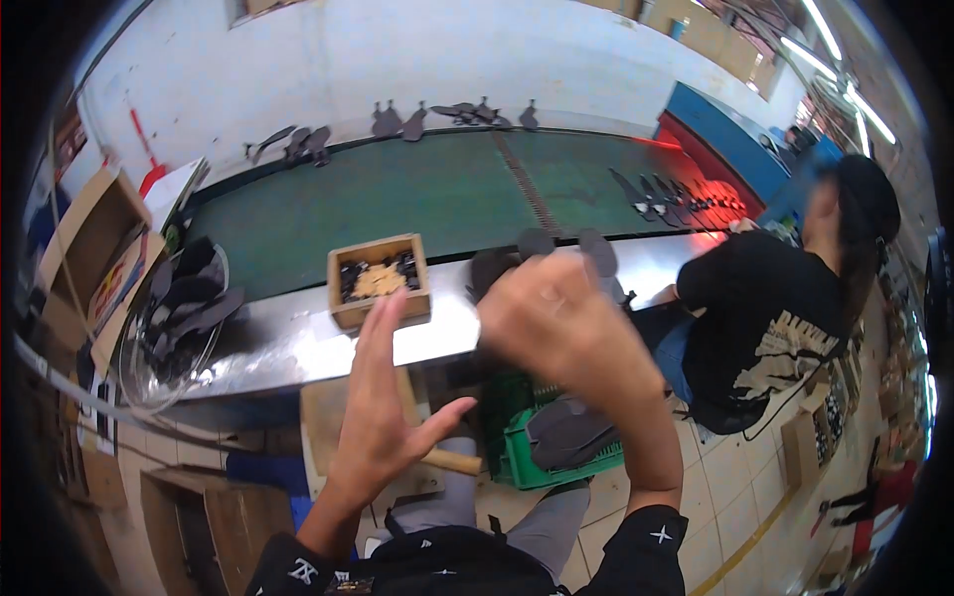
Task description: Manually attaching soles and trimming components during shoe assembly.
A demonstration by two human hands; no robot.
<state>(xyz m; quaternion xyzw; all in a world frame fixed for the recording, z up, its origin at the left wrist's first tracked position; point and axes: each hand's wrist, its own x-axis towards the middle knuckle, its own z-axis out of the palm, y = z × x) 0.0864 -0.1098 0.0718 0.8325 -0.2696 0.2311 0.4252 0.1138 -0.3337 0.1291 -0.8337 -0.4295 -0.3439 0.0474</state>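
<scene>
My left hand (383, 417) is raised over my lap with its fingers straight and the thumb spread, holding nothing. My right hand (552, 313) is curled like a fist above the near edge of the metal bench and is somewhat blurred. What it holds, if anything, is hidden. Behind it, several dark shoe soles (599, 250) lie along the bench edge. Beyond my left fingertips stands a small wooden box (380, 316) with small tan pieces (378, 281) and black pieces inside. Below my hands, a wooden handle (452, 461) lies near a pale board (323, 422).
A green conveyor belt (397, 189) runs behind the metal bench (288, 353), with dark soles along its far side. A green crate (517, 457) holds soles. A wire basket (149, 372) with soles stands left. A co-worker (770, 308) sits right, near a red-lit machine (730, 149).
</scene>
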